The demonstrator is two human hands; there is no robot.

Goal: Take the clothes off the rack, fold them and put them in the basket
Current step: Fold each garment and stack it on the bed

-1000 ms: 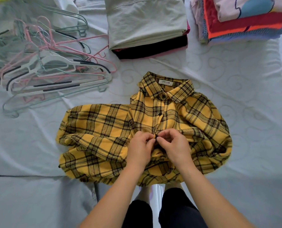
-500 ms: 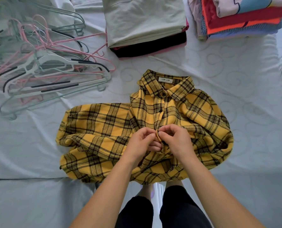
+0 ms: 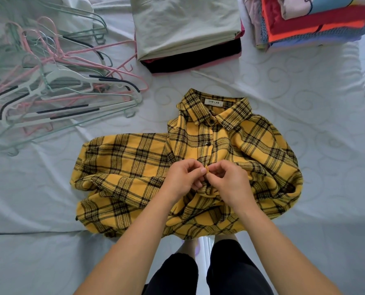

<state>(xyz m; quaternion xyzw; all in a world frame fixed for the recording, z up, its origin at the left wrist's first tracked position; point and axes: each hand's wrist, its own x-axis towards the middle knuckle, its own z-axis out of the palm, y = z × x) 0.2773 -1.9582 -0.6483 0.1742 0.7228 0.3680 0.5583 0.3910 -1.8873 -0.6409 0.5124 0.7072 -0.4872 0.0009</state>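
plaid shirt (image 3: 198, 156): woven matt cloth, slightly fuzzy | hangers (image 3: 56, 88): smooth plastic | bed sheet (image 3: 305, 107): matt quilted cloth

Yellow-black plaid shirt (image 3: 134, 167); pink, perhaps mint hangers (image 3: 56, 81).

left hand (image 3: 183, 179): fingers curled, thumb and forefinger pinching | right hand (image 3: 228, 182): fingers curled, pinching, fingertips touching the left's | both forearms bare, converging from below

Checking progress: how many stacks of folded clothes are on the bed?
2. One stack lies at top centre, above the shirt; the other stack is at top right. More may lie outside the frame.
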